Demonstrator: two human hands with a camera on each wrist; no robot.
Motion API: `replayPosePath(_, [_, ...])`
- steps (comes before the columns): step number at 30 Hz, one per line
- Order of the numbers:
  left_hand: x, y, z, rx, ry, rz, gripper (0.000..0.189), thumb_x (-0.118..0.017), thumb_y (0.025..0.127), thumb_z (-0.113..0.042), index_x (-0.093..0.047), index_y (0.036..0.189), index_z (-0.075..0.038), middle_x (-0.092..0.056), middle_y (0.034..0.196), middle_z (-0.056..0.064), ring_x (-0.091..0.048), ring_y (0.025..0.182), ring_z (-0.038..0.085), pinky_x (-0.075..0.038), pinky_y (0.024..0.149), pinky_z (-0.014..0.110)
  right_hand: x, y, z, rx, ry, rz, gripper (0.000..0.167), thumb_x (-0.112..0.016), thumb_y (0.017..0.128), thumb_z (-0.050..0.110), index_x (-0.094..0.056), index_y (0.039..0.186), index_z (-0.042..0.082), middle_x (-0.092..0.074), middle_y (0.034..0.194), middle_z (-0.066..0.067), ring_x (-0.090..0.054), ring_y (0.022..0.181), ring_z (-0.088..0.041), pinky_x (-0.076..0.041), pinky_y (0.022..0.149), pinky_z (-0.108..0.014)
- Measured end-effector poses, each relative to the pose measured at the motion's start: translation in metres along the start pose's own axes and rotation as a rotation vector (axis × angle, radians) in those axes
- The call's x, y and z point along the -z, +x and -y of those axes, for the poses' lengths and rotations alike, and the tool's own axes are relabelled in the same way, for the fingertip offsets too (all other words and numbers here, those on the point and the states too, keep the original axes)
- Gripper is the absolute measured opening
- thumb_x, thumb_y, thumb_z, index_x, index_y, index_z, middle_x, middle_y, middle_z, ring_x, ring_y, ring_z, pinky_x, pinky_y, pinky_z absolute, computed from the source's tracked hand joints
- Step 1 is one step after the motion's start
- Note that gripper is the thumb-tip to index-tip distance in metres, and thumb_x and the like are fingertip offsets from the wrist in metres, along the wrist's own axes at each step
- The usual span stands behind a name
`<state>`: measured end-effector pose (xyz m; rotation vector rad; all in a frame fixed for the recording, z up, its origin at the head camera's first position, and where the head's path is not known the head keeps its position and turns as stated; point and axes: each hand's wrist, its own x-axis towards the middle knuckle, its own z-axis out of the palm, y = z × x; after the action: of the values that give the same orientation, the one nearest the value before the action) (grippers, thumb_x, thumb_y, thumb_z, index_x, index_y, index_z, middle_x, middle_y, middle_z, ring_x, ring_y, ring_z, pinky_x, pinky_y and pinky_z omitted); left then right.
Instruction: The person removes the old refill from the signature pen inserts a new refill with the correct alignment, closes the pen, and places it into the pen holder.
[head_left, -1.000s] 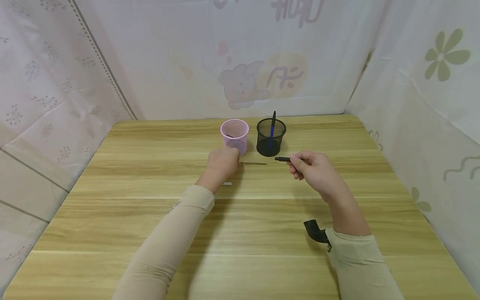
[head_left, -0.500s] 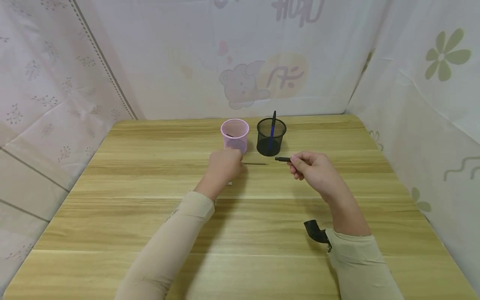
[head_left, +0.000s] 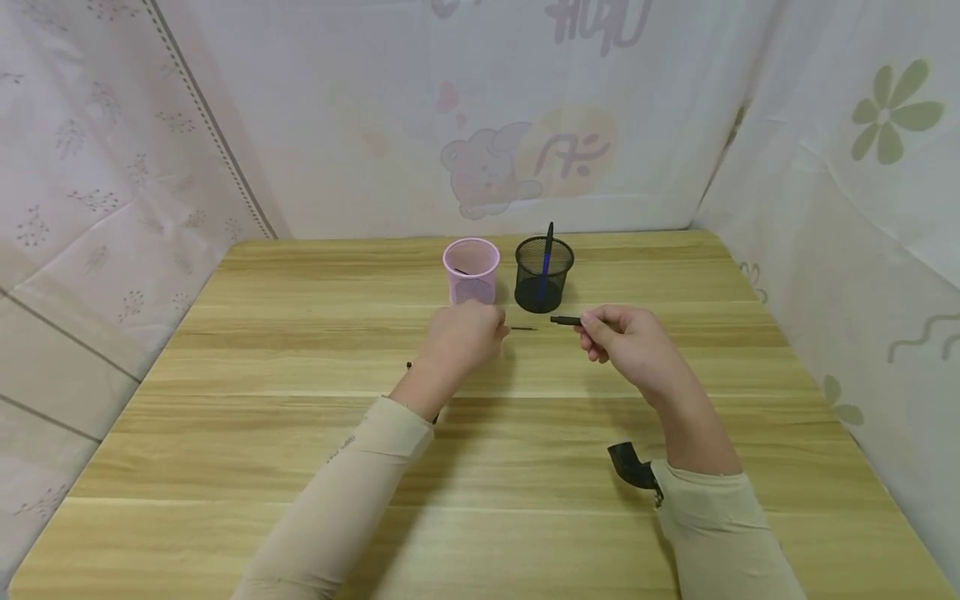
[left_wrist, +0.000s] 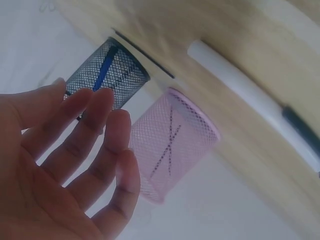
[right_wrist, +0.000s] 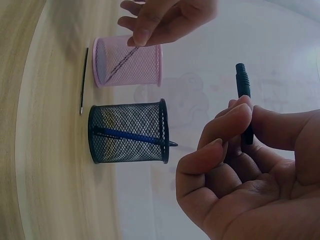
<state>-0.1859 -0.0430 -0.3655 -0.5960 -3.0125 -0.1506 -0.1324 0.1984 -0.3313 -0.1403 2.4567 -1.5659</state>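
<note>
My right hand [head_left: 626, 337] pinches a short black pen part [right_wrist: 243, 82] with a ribbed end, between thumb and fingers, above the table. My left hand [head_left: 468, 329] hovers in front of the pink mesh cup [head_left: 472, 287], fingers loosely bent and holding nothing. Beyond its fingertips lies a thin dark pen refill [head_left: 523, 328], flat on the table and partly hidden by the hand in the head view. A white pen barrel [left_wrist: 240, 82] with a black section lies on the table; my left arm mostly hides it from the head view.
A black mesh cup [head_left: 538, 287] with a blue and black pen [head_left: 545, 258] in it stands right of the pink cup, which holds thin dark sticks [left_wrist: 170, 145]. Printed curtains enclose the wooden table [head_left: 525, 533]. A bent black piece [head_left: 632, 465] sits by my right sleeve.
My left hand has shifted rightward along the refill, covering more of it in the head view. The right hand stays nearly still with the black pen part.
</note>
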Motion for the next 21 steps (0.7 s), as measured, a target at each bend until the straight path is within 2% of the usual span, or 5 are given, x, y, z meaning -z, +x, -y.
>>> replayPosePath(10, [-0.006,-0.002,0.003,0.012,-0.040,-0.002,0.023,-0.065,0.106,-0.037,-0.079,0.098,-0.020,-0.080,0.093,0.001,-0.077,0.086,0.023,-0.060,0.074,0.051,0.000,0.001,-0.001,-0.003,-0.003,-0.004,0.036,-0.046,0.116,0.027,-0.062,0.120,-0.005,-0.061,0.094,-0.002,-0.058,0.084,-0.014,-0.054,0.078,-0.023])
replayPosePath(16, [-0.010,-0.002,0.004,0.005,-0.068,0.009,0.022,-0.065,0.106,-0.035,-0.080,0.098,-0.021,-0.077,0.087,-0.001,-0.070,0.077,0.020,-0.059,0.069,0.048,-0.002,0.002,-0.002,-0.009,0.011,-0.003,0.035,-0.048,0.115,0.026,-0.062,0.119,-0.005,-0.060,0.092,-0.001,-0.058,0.083,-0.014,-0.053,0.077,-0.023])
replayPosePath(21, [-0.015,-0.003,0.005,0.011,-0.073,0.031,0.023,-0.064,0.107,-0.037,-0.080,0.099,-0.022,-0.076,0.087,-0.003,-0.066,0.076,0.017,-0.058,0.068,0.047,-0.003,0.003,-0.004,-0.024,0.017,0.001,0.036,-0.046,0.116,0.027,-0.062,0.121,-0.006,-0.060,0.093,-0.001,-0.057,0.084,-0.014,-0.053,0.078,-0.023])
